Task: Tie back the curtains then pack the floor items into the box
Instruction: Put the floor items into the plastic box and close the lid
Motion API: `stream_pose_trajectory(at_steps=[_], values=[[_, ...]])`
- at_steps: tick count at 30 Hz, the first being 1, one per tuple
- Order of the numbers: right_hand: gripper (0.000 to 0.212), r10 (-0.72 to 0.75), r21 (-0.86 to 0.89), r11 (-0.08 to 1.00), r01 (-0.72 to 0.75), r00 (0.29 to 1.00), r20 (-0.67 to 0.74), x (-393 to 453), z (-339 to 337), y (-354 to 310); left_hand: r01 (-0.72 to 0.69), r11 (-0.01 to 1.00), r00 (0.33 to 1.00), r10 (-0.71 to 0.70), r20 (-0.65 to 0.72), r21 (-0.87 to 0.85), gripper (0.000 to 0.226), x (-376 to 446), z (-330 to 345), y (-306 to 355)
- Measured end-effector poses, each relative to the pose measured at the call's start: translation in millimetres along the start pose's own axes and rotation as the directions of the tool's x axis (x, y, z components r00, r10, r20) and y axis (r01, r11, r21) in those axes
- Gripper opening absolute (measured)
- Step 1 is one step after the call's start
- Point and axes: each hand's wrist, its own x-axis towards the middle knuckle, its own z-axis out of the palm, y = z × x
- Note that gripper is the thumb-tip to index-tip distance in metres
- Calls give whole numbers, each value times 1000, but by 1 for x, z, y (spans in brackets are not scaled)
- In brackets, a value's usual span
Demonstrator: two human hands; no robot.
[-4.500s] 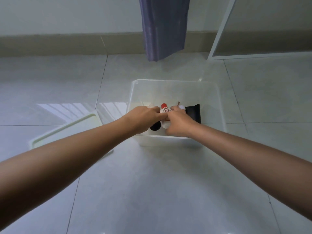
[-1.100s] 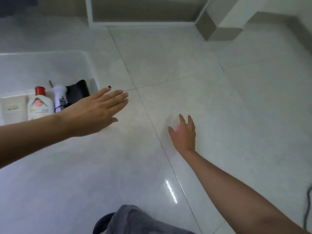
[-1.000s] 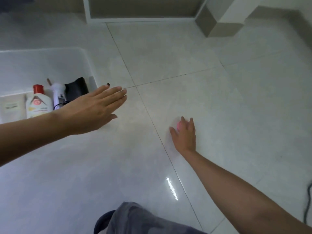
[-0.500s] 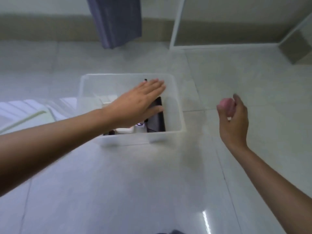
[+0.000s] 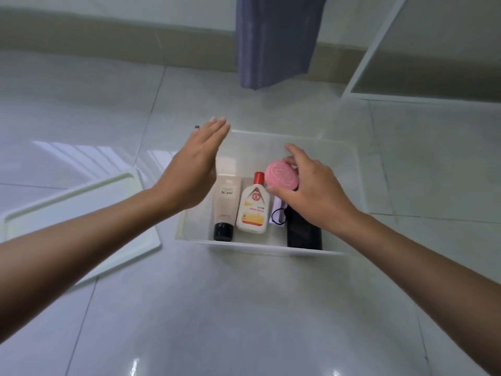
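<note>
Box (image 5: 352, 185) lies directly below right hand (image 5: 311, 196), which pinches pink round case (image 5: 282, 176) above it; left hand (image 5: 195, 172) hovers flat, empty.

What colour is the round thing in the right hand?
Pink. The round case in the right hand shows a pale swirl on its face, in the head view.

Right hand (image 5: 314, 196) grips a pink round case (image 5: 282, 175) over the clear box (image 5: 349, 169). Left hand (image 5: 193, 172) flat and spread above box's left edge. Inside: beige tube (image 5: 226, 203), white bottle (image 5: 253, 208) with red cap, black pouch (image 5: 303, 233). Lid (image 5: 81, 213) on floor at left. Purple curtain (image 5: 273, 36) behind.
</note>
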Motion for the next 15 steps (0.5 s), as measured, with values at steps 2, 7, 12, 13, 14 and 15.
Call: stream_pose_trajectory(at_steps=[2,7,12,13,14,15], values=[[77,-46,-56,997,51,996,78,10,15,-7,-5,1000,1000,5,-25,-23,58,0,3,-3],[62,-86,-132,985,110,980,178,29,47,-20,-19,998,999,16,-49,-55,58,2,5,-6],[58,-93,-165,978,126,976,196,39,68,-30,-15,997,999,12,-39,-72,58,2,4,-7],[57,-104,-176,975,139,976,193,39,71,-31,-13,997,999,11,-34,-74,57,2,4,-7],[58,-117,-186,971,152,975,187,39,73,-31,-11,997,999,9,-31,-75,57,2,4,-7],[59,-127,-195,967,162,976,179,39,75,-32,-9,997,999,7,-31,-77,57,2,3,-7]])
